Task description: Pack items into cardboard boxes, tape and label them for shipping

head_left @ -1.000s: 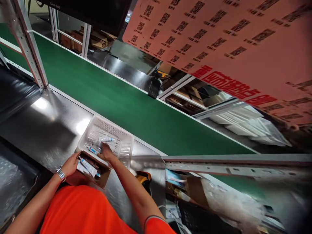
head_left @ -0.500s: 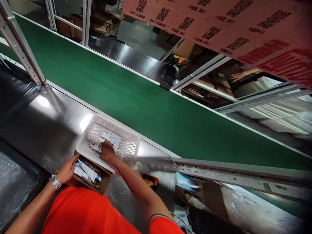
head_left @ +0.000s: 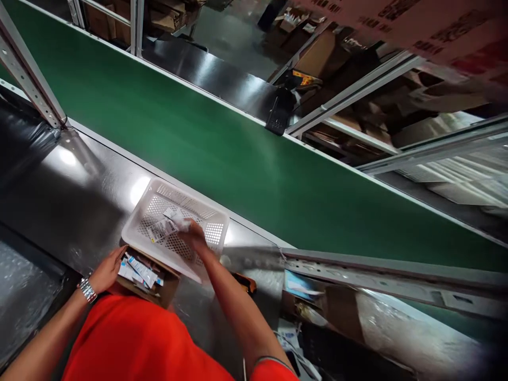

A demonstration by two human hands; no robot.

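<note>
My right hand (head_left: 193,236) is inside a white perforated plastic basket (head_left: 133,227), its fingers closed on a small clear plastic packet (head_left: 179,220). A white printed label (head_left: 162,228) shows at the packet's left, over the basket floor. My left hand (head_left: 106,271), with a metal watch at the wrist, grips the left edge of an open cardboard box (head_left: 170,291). Several white-and-blue slim packages (head_left: 142,271) lie loose in that box. The box stands against my body, touching or very close to the basket's near rim.
Beyond the basket runs a green conveyor belt (head_left: 222,153) with white edges. A metal post (head_left: 34,74) rises at the left, and a metal rail (head_left: 377,280) crosses at the right. A yellow-and-black object (head_left: 245,283) lies on the steel table (head_left: 91,211). A black device (head_left: 281,108) sits at the belt's far edge.
My right hand has shifted right and slightly up within the basket, and the packet with its label now shows clearly. My left hand stays on the box edge. The view has tilted a little.
</note>
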